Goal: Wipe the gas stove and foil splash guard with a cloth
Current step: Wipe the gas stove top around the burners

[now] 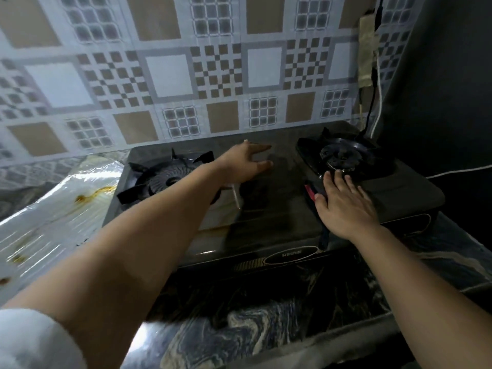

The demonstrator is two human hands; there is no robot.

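The black two-burner gas stove [269, 222] sits on a marbled counter. My left hand [246, 163] reaches over the middle of its glass top, fingers apart, holding nothing. My right hand [343, 206] lies flat just in front of the right burner [339, 155], pressing down a dark cloth [310, 193] with a red edge; most of the cloth is hidden under the palm. The left burner [165, 179] is partly covered by my left forearm. The foil splash guard [53, 209] leans at the stove's left side, with brown stains on it.
A patterned tile-look wall covering [170, 73] rises behind the stove. Black and white cables [372, 107] hang at the back right corner beside a dark wall. The marbled counter's front edge [239, 323] runs below the stove.
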